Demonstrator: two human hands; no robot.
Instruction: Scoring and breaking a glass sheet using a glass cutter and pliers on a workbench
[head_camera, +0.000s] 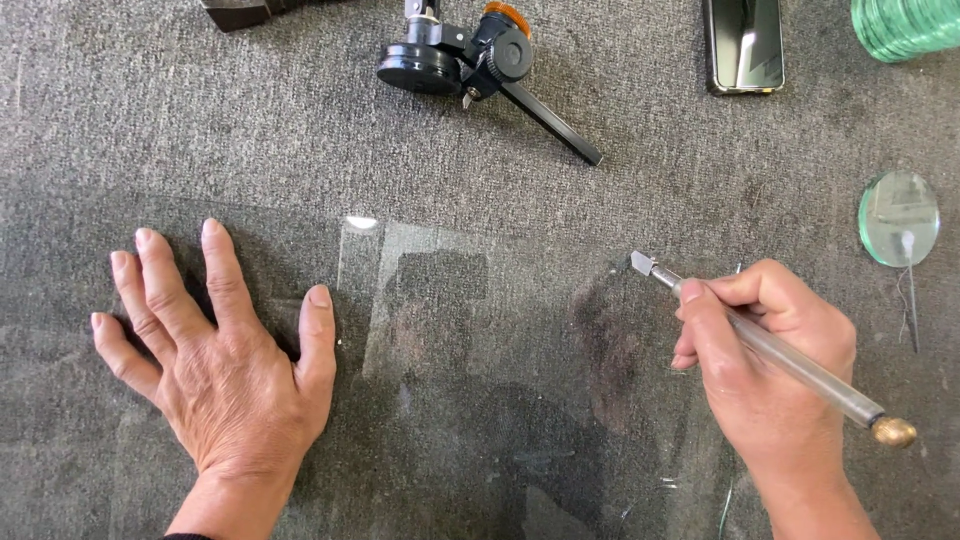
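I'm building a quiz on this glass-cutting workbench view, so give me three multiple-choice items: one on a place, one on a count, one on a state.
1. Where does the black smartphone lie?
A top right
B bottom left
C under the left hand

2. How many hands show?
A one
B two
C three

3. How is the left hand?
A fisted
B flat, fingers spread
C holding a tool

Answers: 1 A, it lies by the upper edge; 2 B, the left hand and the right hand gripping the silver pen-shaped glass cutter; 3 B, palm down on the grey carpet.
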